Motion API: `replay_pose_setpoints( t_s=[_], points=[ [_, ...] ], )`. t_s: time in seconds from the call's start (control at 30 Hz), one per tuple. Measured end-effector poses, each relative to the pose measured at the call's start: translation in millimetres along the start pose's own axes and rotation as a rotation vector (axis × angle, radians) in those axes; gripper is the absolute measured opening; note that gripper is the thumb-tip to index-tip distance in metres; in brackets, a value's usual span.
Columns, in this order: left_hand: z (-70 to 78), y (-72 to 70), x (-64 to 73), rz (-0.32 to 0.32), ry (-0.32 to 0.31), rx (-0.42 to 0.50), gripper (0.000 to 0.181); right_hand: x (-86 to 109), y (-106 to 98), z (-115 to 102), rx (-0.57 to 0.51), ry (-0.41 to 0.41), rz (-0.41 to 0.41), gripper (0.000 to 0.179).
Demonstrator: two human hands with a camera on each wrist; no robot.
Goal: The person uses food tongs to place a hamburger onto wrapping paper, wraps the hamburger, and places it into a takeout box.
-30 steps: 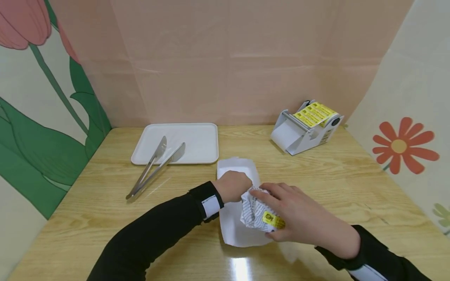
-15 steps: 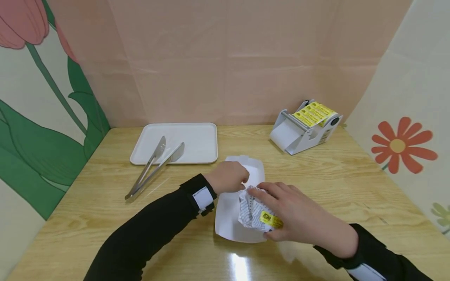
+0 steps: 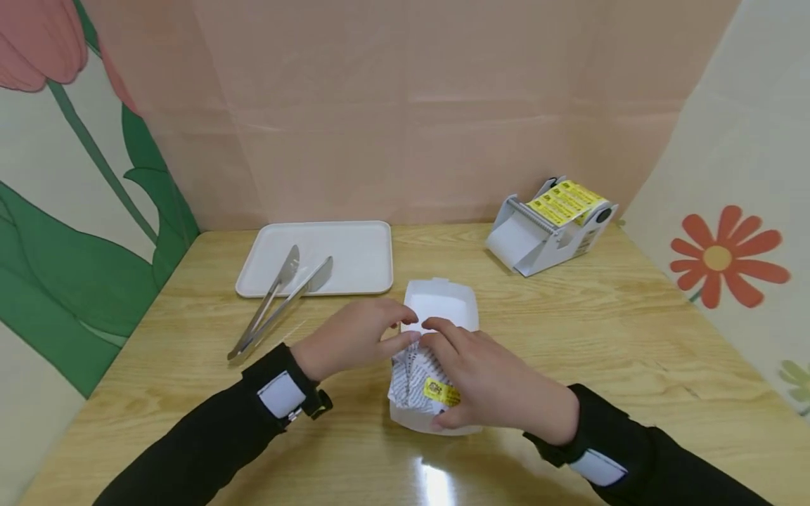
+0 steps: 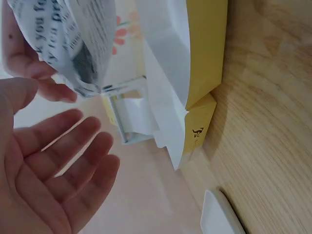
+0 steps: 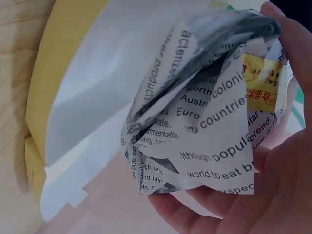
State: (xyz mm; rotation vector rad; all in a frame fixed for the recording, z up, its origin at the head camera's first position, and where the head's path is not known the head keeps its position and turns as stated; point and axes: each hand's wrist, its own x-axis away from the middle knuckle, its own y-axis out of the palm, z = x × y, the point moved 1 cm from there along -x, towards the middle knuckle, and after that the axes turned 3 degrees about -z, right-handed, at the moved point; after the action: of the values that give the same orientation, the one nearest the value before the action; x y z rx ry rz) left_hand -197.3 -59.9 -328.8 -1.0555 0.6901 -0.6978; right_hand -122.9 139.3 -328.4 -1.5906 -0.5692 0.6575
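Observation:
My right hand (image 3: pixel 500 383) grips a bundle wrapped in printed newspaper-style paper (image 3: pixel 410 383), fingers over its far side and thumb at its near edge. A yellow sticker (image 5: pixel 263 80) seals the paper in the right wrist view. Directly below is an open takeaway box (image 3: pixel 443 302), white inside and yellow outside, its lid folded back. The bundle is over its near half. My left hand (image 3: pixel 357 336) hovers left of the bundle; in the left wrist view its fingers (image 4: pixel 73 161) are spread, with nothing between them.
Behind the box to the left, steel tongs (image 3: pixel 268 309) lean on a white tray (image 3: pixel 363 256). A label dispenser (image 3: pixel 550 228) with a roll of yellow stickers stands at the back right of the wooden table (image 3: pixel 633 337). Wall sheets enclose the back and sides.
My left hand has left the box and moved back to the left, fingers opening out. The right hand has carried the bundle left over the box, which first shifted slightly away and to the right.

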Motion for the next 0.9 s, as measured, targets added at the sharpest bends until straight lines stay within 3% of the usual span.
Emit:
replay_pose_setpoints(
  t_s=[0.23,0.4,0.77,0.9],
  points=[
    [5.0,7.5,8.0,-0.149,0.068,0.081,0.058,-1.4,14.0,3.3,0.013,-0.007,0.072,0.098],
    [7.9,16.6,5.9,-0.211,0.079,0.100,0.070,-0.5,24.1,7.9,0.009,-0.020,0.075,0.104],
    [0.8,30.8,4.3,-0.260,0.061,0.130,0.072,1.3,36.0,17.5,-0.114,-0.018,-0.010,0.095],
    [-0.9,36.5,3.7,-0.283,0.035,0.116,0.074,10.3,32.3,24.5,-0.159,0.027,-0.042,0.086]
  ],
)
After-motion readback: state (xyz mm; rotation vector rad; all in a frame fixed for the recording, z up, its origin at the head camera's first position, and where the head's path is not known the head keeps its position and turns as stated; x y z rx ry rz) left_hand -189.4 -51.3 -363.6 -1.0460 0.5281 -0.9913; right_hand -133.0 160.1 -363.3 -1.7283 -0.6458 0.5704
